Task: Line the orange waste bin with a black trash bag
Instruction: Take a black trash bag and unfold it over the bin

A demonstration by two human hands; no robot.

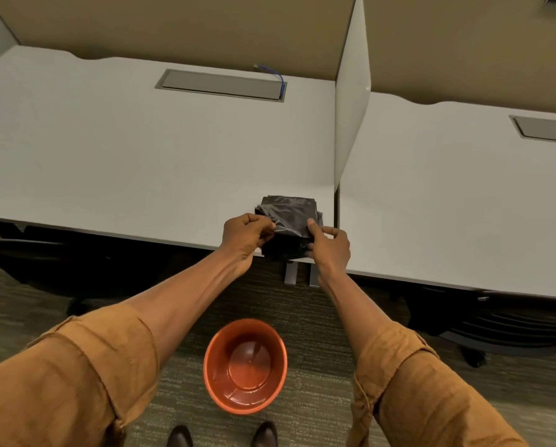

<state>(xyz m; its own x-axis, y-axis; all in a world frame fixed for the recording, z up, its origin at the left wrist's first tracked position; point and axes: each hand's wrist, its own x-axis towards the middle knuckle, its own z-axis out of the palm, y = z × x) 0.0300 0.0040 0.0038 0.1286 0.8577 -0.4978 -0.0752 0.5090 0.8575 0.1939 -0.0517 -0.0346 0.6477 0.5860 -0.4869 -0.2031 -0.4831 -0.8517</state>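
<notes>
A folded black trash bag [288, 217] lies at the front right corner of the white desk [135, 156], partly hanging over the edge. My left hand [246, 237] pinches its left side. My right hand [330, 246] grips its right side with thumb on top. The orange waste bin [245, 366] stands upright on the carpet below, between my arms, and holds nothing.
A white divider panel [351, 108] separates this desk from a second desk [463, 204] on the right. A grey cable hatch [220, 85] with a blue cable sits at the back. Dark chair bases stand under both desks. My shoes [222, 435] are near the bin.
</notes>
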